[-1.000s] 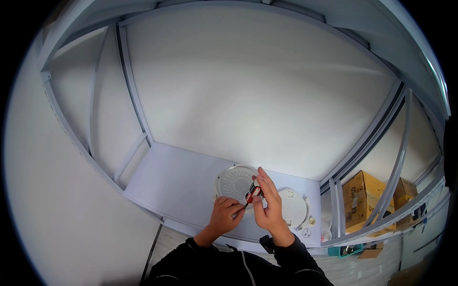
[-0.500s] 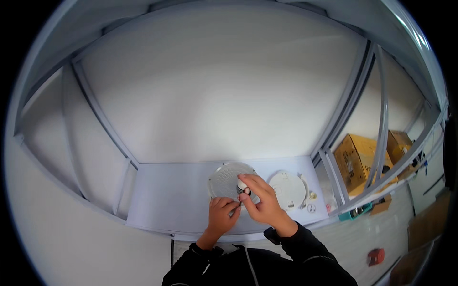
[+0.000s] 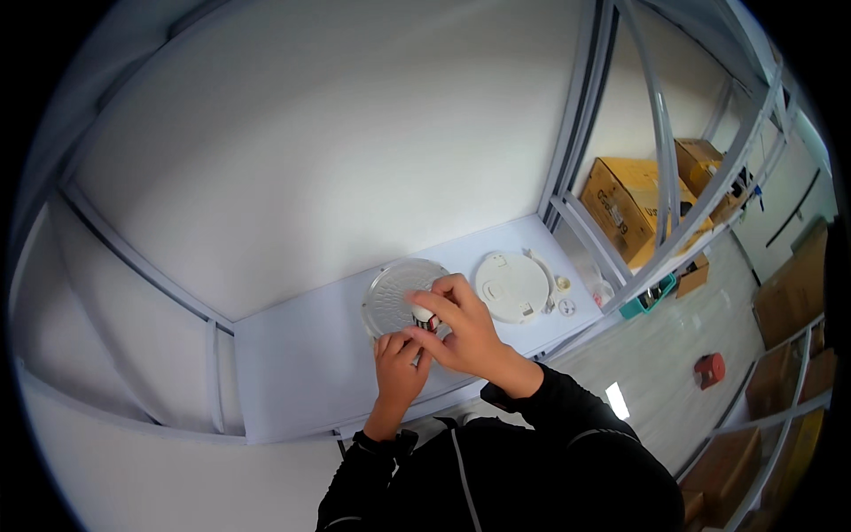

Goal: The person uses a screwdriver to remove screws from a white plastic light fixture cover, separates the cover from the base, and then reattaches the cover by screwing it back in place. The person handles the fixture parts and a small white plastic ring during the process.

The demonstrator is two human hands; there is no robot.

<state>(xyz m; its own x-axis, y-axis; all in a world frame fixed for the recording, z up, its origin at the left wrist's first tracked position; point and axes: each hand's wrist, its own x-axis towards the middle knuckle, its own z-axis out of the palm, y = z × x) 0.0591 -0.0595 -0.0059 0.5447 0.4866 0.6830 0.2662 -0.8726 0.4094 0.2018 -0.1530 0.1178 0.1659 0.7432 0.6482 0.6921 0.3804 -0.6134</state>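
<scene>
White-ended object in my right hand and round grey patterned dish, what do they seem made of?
White-ended object: likely hard plastic, its pale end looking smooth. Round grey patterned dish: perhaps glossy plastic or glass, as its ridges catch light.

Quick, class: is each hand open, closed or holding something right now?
Left hand: partly curled; whether it holds anything cannot be told.
Right hand: closed around a small white, black and red object.

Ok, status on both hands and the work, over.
Right hand gripping small white-topped item. Left hand close by, grip unclear. Round textured piece partly hidden by hands; white disc to its right.
</scene>
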